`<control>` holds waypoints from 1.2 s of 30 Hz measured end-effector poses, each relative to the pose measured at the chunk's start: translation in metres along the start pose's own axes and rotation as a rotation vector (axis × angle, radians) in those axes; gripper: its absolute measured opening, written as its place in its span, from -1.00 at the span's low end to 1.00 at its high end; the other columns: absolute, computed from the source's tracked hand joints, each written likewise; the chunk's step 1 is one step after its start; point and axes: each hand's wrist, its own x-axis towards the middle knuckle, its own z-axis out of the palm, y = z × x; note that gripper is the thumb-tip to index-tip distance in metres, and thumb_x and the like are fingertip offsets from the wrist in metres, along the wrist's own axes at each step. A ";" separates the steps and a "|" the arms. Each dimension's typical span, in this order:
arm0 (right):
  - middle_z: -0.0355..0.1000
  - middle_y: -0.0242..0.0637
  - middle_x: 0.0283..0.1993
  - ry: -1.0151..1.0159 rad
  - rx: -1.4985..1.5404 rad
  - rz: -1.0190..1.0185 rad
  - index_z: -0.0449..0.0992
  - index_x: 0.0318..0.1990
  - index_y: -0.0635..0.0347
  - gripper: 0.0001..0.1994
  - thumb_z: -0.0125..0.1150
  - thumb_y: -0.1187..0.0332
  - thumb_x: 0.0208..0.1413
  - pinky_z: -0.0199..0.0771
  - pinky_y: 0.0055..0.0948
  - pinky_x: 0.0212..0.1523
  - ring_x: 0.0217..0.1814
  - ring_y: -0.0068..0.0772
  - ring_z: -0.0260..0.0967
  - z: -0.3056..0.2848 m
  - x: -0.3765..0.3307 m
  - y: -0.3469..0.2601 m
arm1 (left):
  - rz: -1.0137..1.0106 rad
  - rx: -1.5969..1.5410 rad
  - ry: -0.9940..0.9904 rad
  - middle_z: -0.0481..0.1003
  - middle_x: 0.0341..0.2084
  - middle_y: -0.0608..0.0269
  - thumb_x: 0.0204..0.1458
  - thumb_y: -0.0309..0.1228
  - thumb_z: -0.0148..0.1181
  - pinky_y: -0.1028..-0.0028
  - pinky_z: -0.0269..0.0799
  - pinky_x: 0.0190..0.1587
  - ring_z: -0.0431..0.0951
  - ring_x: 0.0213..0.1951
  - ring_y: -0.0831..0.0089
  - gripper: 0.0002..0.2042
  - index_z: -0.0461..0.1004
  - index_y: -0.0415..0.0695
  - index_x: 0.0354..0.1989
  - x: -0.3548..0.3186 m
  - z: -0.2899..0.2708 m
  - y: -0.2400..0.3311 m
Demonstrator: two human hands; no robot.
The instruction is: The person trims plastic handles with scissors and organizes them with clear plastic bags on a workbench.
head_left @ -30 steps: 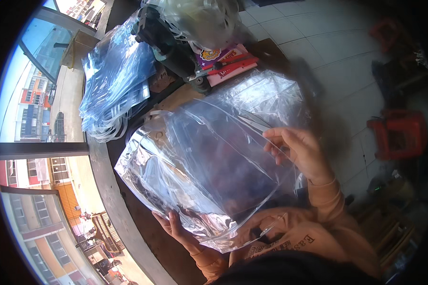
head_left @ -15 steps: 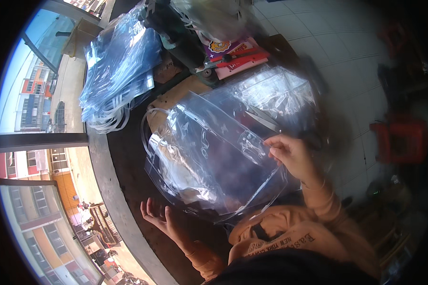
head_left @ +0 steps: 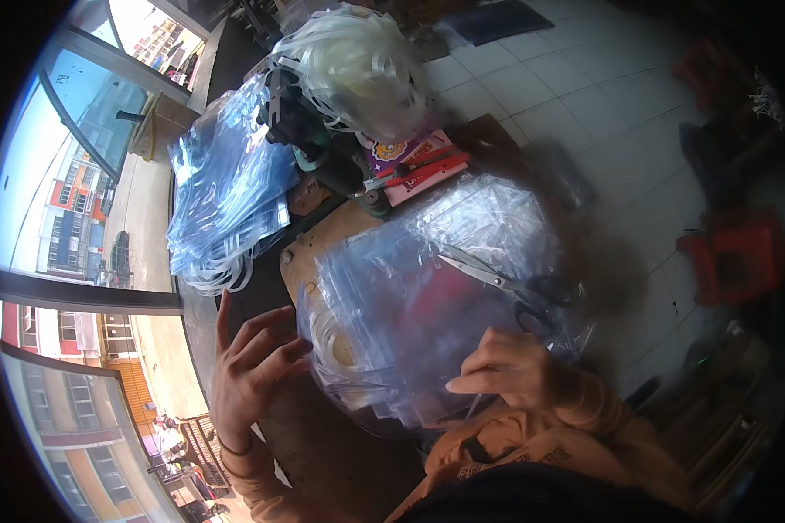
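A clear plastic bag [head_left: 410, 331] lies flat on top of a pile of similar bags on the brown worktable [head_left: 323, 253]. My right hand [head_left: 506, 375] rests at the bag's near edge, its fingers closed on the plastic. My left hand [head_left: 253, 366] is to the left of the pile with spread fingers, the fingertips touching the bag's left edge. A pair of scissors [head_left: 497, 279] with dark handles lies on the pile, just beyond my right hand.
A stack of blue-tinted clear bags [head_left: 227, 200] sits at the far left by the window. Behind it are a dark machine [head_left: 323, 148], a bundle of white plastic strips [head_left: 358, 70] and a purple-and-red packet [head_left: 414, 166]. A red stool [head_left: 741, 257] stands on the tiled floor at right.
The bag that both hands held up has been lowered flat onto the pile. My left hand let go of it and now sits open at its left edge.
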 end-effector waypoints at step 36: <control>0.30 -0.38 -0.09 0.102 0.573 0.863 0.15 0.15 0.30 -0.36 0.33 0.45 -0.10 0.20 -0.58 0.02 -0.03 -0.64 0.22 -0.023 -0.046 0.027 | -0.791 -2.081 0.702 0.25 -0.67 0.43 0.14 -0.24 0.01 0.70 0.10 -0.63 0.19 -0.67 0.72 -0.72 0.15 -0.10 -0.52 0.032 0.169 0.198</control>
